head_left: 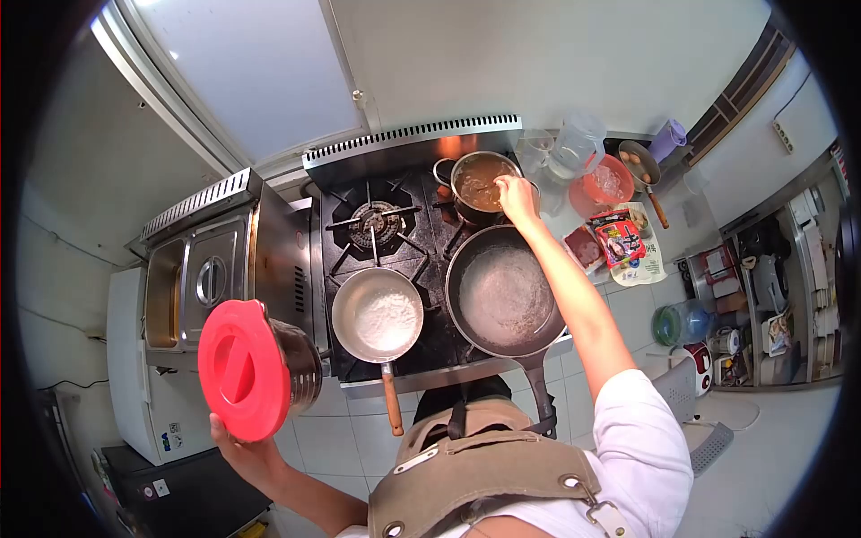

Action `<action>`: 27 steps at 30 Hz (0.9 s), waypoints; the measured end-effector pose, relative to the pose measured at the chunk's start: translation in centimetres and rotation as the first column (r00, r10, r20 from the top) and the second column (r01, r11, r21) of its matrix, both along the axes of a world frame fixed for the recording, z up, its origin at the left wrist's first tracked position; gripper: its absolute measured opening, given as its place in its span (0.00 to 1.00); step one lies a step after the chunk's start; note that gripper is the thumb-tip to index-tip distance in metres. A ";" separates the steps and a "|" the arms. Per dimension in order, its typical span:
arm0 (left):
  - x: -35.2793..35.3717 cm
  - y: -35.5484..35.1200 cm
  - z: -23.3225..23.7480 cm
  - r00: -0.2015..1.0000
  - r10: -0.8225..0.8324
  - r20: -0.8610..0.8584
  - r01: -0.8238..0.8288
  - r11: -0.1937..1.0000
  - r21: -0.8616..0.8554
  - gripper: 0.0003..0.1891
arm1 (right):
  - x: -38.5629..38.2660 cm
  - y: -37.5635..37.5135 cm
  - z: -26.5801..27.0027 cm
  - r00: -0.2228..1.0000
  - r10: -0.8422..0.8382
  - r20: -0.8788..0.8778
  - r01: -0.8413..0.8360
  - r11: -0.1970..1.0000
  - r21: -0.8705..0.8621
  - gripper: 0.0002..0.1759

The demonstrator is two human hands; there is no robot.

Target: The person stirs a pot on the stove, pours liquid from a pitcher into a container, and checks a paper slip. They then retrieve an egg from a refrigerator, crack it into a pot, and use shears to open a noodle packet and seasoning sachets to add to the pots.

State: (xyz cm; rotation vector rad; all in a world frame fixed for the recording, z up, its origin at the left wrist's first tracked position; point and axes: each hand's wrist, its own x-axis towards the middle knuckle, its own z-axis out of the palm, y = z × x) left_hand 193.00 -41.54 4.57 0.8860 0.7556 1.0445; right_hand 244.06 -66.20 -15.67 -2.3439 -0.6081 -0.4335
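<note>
My left hand [240, 450] grips a dark, see-through container [300, 366] from below at the left. Its round red lid [235, 369] is on and faces the camera. My right hand [517, 199] is closed in a pinch over the rim of a pot [473, 212] of brown liquid on the back right burner; what the fingers hold is too small to make out. Below that arm sits a large dark frying pan [507, 296] with whitish, cloudy liquid. A saucepan [377, 314] with a wooden handle holds white, cloudy contents at the front left burner.
A bare back left burner [372, 224] shows its grate. Right of the stove stand a pink bowl [603, 186], a clear pitcher [578, 143], a red food packet [621, 240], and a small pan [639, 166] of eggs. At left is a steel unit with a lidded tray [213, 280].
</note>
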 end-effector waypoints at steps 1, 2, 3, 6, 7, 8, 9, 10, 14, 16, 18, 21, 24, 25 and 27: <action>0.1 -0.1 0.2 1.000 0.003 0.001 -0.003 1.000 -0.003 0.26 | -0.1 0.2 0.7 0.997 -0.063 0.044 0.065 0.997 -0.037 0.09; 0.4 -0.4 0.4 1.000 0.006 0.002 -0.006 1.000 -0.001 0.26 | -0.4 -0.1 1.4 0.989 -0.145 -0.030 0.142 0.987 -0.073 0.09; 1.6 -1.2 1.3 0.990 0.135 0.031 -0.133 0.989 -0.058 0.16 | 0.1 -0.3 1.3 0.987 -0.159 0.022 0.161 0.982 -0.100 0.09; 2.2 -2.2 2.3 0.957 0.283 0.062 -0.273 0.953 -0.133 0.11 | 1.0 -0.9 1.2 0.966 -0.231 0.113 0.246 0.958 -0.147 0.09; 2.2 -2.2 2.4 0.951 0.301 0.068 -0.288 0.945 -0.152 0.11 | 1.1 -0.9 1.2 0.966 -0.230 0.114 0.245 0.959 -0.145 0.09; 1.8 -2.0 2.0 0.954 0.293 0.066 -0.284 0.951 -0.122 0.11 | 1.2 -0.9 1.3 0.970 -0.238 0.044 0.241 0.967 -0.085 0.09; 1.6 -1.9 1.9 0.954 0.293 0.067 -0.284 0.951 -0.122 0.11 | 1.5 -1.0 1.2 0.970 -0.241 -0.027 0.240 0.970 -0.024 0.09; 1.5 -1.9 1.9 0.957 0.282 0.064 -0.274 0.956 -0.108 0.11 | 1.8 -0.7 0.9 0.982 -0.188 -0.019 0.189 0.981 0.048 0.08; 0.5 -1.3 1.0 0.986 0.159 0.051 -0.156 0.986 -0.060 0.15 | 2.3 -0.4 -1.0 0.995 -0.043 -0.087 0.049 0.996 0.076 0.09; -1.7 0.6 -0.7 1.000 0.010 0.014 -0.011 1.000 0.021 0.22 | 2.1 -0.5 -1.4 0.994 0.003 -0.113 0.005 0.998 0.067 0.10; -2.0 1.5 -1.2 0.734 -0.549 0.400 0.512 0.834 0.204 0.22 | 1.3 -0.7 -0.9 0.979 0.083 -0.187 -0.068 0.994 0.084 0.09; -1.8 1.2 -1.3 0.801 -0.476 0.362 0.450 0.878 0.160 0.21 | -0.2 -1.2 0.0 0.968 0.122 -0.221 -0.109 0.992 0.071 0.10; 3.0 -2.4 1.9 0.970 0.230 0.078 -0.221 0.969 -0.112 0.11 | -1.1 -2.2 1.1 0.933 0.152 -0.326 -0.135 0.988 0.074 0.09; 2.8 -2.2 1.6 0.971 0.225 0.079 -0.216 0.970 -0.114 0.11 | -1.4 -2.5 1.4 0.912 0.189 -0.365 -0.164 0.981 0.100 0.09; 2.4 -1.7 1.0 0.977 0.177 0.119 -0.163 0.979 -0.119 0.12 | -2.0 -3.5 2.0 0.933 0.237 -0.269 -0.215 0.971 0.107 0.11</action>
